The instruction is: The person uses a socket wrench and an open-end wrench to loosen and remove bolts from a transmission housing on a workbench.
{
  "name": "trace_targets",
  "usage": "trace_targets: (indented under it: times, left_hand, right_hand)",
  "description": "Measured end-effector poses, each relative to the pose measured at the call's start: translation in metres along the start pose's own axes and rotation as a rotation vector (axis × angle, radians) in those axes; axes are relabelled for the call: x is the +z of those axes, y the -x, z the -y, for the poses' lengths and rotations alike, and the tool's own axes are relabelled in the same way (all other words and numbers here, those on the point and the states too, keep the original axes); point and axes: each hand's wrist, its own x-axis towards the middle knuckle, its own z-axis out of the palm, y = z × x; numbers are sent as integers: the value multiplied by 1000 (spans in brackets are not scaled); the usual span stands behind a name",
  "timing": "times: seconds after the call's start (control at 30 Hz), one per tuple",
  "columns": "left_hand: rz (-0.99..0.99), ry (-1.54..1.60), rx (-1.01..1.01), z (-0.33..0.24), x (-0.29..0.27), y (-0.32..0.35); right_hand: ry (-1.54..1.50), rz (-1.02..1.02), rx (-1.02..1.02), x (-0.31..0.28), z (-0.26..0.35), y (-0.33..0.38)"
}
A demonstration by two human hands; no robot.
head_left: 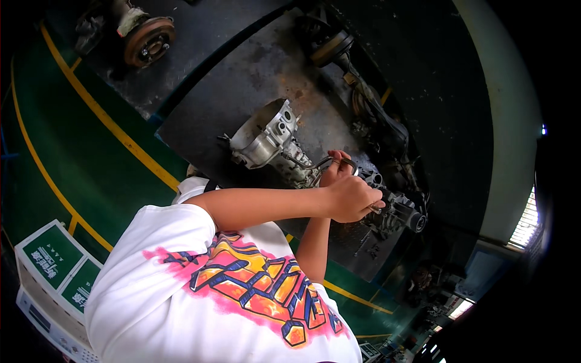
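Observation:
A grey metal gearbox point(260, 145) with a wide open bell housing lies on a dark metal surface. My left forearm reaches across in front of my right one. My left hand point(354, 199) is closed in a fist over the gearbox's right-hand part, and metal shows at both sides of it. Just above, my right hand point(334, 169) has its fingers curled round a bent metal bar point(308, 166). The bar runs left toward the bell housing and curves near my fingers, seeming to continue into the left fist. Both palms are hidden.
An axle with a drum point(331, 48) lies along the far right side of the dark worktop point(206, 97). A rusty brake disc point(148, 43) stands at far left. Yellow lines point(115, 130) cross the green floor, where a white cabinet point(45, 290) stands at lower left.

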Motion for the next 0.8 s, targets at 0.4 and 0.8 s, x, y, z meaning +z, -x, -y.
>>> trace_targets:
  times: [0.4, 0.8]
  left_hand:
    - [-7, 189, -144, 9, -7, -10]
    - [-147, 12, -237, 17, -40, -32]
  right_hand:
    - [102, -43, -99, -48, -41, 94]
    - [-12, 48, -325, 6, 23, 94]
